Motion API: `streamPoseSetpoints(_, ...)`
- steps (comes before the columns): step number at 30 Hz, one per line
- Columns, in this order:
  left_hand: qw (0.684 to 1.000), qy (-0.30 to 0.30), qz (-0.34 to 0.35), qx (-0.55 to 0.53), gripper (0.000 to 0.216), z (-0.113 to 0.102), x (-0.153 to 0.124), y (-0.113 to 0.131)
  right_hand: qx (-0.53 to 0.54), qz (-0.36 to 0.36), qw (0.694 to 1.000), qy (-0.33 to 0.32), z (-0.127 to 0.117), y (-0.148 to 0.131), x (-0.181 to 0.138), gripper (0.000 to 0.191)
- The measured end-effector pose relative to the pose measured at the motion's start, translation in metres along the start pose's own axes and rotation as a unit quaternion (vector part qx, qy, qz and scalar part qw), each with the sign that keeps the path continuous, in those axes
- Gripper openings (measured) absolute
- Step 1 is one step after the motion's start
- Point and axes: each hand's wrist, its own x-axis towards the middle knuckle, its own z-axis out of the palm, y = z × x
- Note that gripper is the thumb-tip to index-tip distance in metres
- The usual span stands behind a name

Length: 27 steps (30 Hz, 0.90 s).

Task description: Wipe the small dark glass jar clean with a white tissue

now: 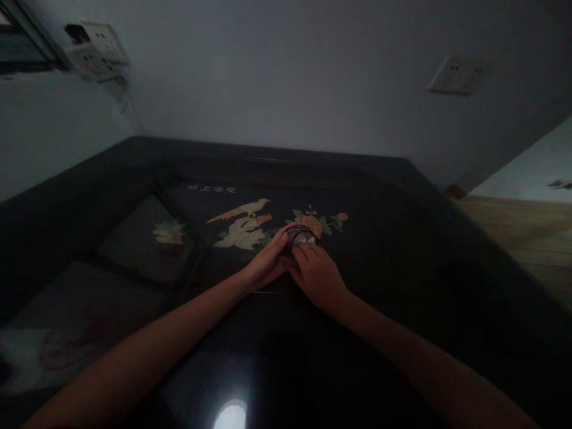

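A small, round, dark and shiny dish [295, 232] with a glinting rim is between my hands, over the middle of the black tabletop [286, 369]. My left hand [269, 257] is closed around its left side, fingers along the far rim. My right hand [319, 275], wearing a ring, has its fingers bent over the dish's near right side. Under those fingertips shows a whitish, paper-like piece [311, 239]; whether it is tissue or cloth cannot be told in the dim light. My fingers hide the dish's near side and base.
The glossy tabletop carries a printed bird [243, 210] and a flower pattern [333, 223]. Its raised edge [268, 149] runs along a pale wall [286, 77]. Wall sockets [462, 74] sit at right, others [100, 53] at left. Wooden floor [527, 232] shows at right.
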Motion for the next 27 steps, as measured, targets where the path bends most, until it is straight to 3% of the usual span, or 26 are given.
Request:
streamPoseSetpoints(4,1.000,-0.004,0.005,-0.003,0.046,-0.002,0.000,-0.001,0.149,0.018,0.988,0.028,0.001,0.005,0.003,0.028)
streamPoseSetpoints(8,1.000,-0.005,0.012,0.001,0.043,-0.006,0.000,-0.003,0.321,0.084,0.942,0.048,-0.002,0.015,0.007,0.024)
streamPoseSetpoints(12,1.000,-0.016,0.018,0.006,0.041,-0.007,0.001,-0.004,0.476,0.217,0.851,0.058,-0.016,0.025,0.002,0.028)
streamPoseSetpoints(16,0.999,-0.023,0.022,-0.008,0.045,-0.006,0.000,-0.004,0.630,0.294,0.707,0.131,-0.034,0.027,-0.014,0.042)
streamPoseSetpoints(18,0.999,-0.017,0.020,-0.018,0.049,-0.006,-0.001,-0.004,0.670,0.306,0.652,0.182,-0.040,0.026,-0.023,0.042)
streamPoseSetpoints(23,1.000,0.009,0.023,-0.002,0.055,-0.002,-0.005,-0.003,0.716,0.325,0.577,0.223,-0.039,0.020,-0.042,0.038)
streamPoseSetpoints(27,0.999,0.029,0.022,0.024,0.037,0.003,-0.008,0.003,0.740,0.332,0.546,0.211,-0.032,0.017,-0.046,0.036)
